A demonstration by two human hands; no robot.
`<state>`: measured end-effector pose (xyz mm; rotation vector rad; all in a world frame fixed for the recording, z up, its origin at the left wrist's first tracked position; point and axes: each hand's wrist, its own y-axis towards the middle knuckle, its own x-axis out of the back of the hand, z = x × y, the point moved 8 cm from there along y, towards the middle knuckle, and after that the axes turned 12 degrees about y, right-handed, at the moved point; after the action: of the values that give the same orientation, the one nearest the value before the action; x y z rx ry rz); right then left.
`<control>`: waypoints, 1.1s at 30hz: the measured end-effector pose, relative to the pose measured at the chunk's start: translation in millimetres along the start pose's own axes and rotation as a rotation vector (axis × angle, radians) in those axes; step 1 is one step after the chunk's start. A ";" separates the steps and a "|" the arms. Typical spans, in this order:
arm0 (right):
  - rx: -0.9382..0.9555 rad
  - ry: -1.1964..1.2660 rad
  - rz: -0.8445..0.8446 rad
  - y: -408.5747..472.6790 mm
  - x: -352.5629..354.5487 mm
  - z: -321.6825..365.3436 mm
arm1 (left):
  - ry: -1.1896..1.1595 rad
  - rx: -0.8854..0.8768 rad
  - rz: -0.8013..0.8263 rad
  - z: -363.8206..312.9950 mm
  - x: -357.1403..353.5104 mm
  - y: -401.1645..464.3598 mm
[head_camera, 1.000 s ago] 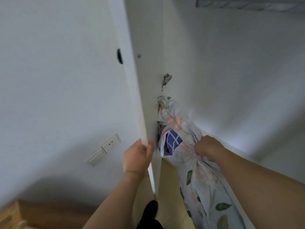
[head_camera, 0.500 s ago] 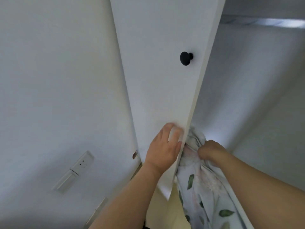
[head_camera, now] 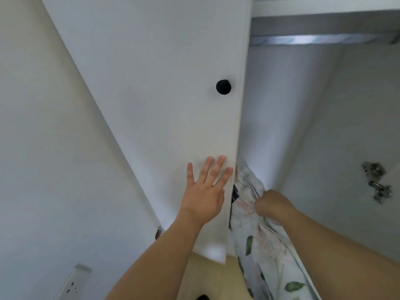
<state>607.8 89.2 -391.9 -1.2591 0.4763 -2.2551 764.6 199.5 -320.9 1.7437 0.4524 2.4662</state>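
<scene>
pressing door [head_camera: 151,83] w/ flat left hand [head_camera: 205,195] | right hand [head_camera: 270,204] gripping floral cloth [head_camera: 259,245] beside door edge

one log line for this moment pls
left hand: flat on door | right hand: grips floral cloth | door: ajar | cloth: in gap at door edge

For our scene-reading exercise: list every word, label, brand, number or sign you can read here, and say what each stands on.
There are none: nothing readable shows.
The white door, its black knob, the floral cloth and the wall socket carry no words, numbers or signs.
</scene>
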 end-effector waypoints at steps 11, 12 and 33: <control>-0.132 0.049 -0.128 18.4 12.2 4.7 | 0.027 -0.164 -0.025 20.4 -25.6 49.8; -0.138 0.056 -0.136 19.1 12.3 3.9 | 0.031 -0.169 -0.018 22.6 -27.8 53.4; -0.409 0.193 -0.219 -18.5 -23.9 -70.9 | -0.126 -0.612 0.068 -45.5 -82.2 23.9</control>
<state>552.6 122.1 -434.5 -1.3445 0.9526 -2.5658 752.8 148.5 -402.5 1.6370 -0.3474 2.1798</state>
